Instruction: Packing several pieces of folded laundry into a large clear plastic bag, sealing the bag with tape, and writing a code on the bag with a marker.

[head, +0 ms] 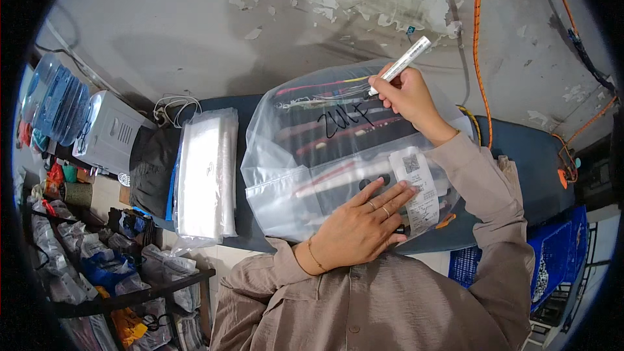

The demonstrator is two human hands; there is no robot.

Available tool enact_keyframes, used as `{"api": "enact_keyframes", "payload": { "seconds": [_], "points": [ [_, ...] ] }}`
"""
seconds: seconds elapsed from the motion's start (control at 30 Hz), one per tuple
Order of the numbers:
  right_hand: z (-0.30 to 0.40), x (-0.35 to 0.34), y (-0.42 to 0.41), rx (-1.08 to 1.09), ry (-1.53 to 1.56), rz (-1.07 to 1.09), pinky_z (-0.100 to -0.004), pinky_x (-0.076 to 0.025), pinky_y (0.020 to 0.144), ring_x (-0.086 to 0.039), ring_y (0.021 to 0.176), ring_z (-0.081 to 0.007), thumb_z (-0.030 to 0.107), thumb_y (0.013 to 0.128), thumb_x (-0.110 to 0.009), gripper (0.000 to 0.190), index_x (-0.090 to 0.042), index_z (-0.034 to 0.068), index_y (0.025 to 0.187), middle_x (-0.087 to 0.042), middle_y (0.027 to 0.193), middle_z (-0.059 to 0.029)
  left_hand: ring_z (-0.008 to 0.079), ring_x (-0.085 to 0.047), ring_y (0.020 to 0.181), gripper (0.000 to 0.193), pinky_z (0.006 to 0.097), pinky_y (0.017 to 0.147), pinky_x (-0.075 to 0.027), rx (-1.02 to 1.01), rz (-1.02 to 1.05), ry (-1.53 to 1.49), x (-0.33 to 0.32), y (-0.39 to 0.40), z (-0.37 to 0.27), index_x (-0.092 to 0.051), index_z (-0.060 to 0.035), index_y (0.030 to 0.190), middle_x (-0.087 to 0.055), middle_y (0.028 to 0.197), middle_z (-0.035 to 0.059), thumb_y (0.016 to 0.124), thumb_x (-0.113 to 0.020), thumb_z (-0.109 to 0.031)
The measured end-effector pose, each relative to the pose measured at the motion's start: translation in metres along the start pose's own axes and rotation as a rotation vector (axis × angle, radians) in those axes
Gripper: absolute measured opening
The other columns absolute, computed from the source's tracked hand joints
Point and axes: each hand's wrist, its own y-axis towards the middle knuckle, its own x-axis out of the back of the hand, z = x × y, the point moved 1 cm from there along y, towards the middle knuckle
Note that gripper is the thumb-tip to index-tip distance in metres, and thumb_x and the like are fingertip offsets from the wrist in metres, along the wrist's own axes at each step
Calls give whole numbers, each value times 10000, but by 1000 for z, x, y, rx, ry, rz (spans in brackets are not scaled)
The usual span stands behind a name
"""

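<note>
My right hand [407, 95] grips a white marker pen [402, 63], its dark tip down at the upper part of a clear plastic bag [273, 156]. Large black handwriting marks the bag beside the tip. Inside lie folded dark, red and white items, seen blurrily through the film. My left hand [356, 224] rests palm down on the bag's near side, two rings on its fingers. Between its thumb and forefinger shows a small black cylinder [401, 229], apparently the marker's cap. Its other fingertips touch a printed paper slip [415, 175] that bears writing and a square code.
A stack of clear plastic bags [207, 175] lies left on the dark padded board [526, 170]. Further left are a dark cloth [153, 170], a white appliance [114, 126] and a rack of wrapped parcels [131, 295]. Orange cords [477, 58] hang at right, above blue crates [558, 258].
</note>
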Motion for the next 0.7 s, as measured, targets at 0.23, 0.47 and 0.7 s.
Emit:
{"api": "enact_keyframes", "payload": {
  "seconds": [0.23, 0.47, 0.7],
  "points": [
    [4, 3, 10, -123, 26, 49, -183, -365, 409, -494, 491, -51, 200, 787, -651, 198, -591, 12, 778, -558, 626, -11, 229, -298, 1315, 328, 419, 1082, -190, 3, 9, 11, 1, 0, -2, -551, -52, 776, -346, 1400, 122, 888, -473, -352],
    [-1, 5, 15, -117, 66, 94, -180, -370, 403, -502, 501, -50, 227, 788, -662, 232, -586, 7, 791, -559, 637, -13, 232, -313, 1306, 324, 418, 1075, -210, -7, -14, 11, 2, 1, 0, -554, -51, 777, -363, 1388, 125, 883, -482, -349],
    [-13, 23, 9, 98, -130, 118, -203, -359, 410, -491, 511, -45, 175, 761, -655, 182, -575, 23, 699, -538, 582, 0, 222, -302, 1314, 329, 418, 1077, -205, 4, 3, 12, 2, 2, -1, -560, -51, 781, -361, 1393, 113, 886, -477, -352]
  ]
}}
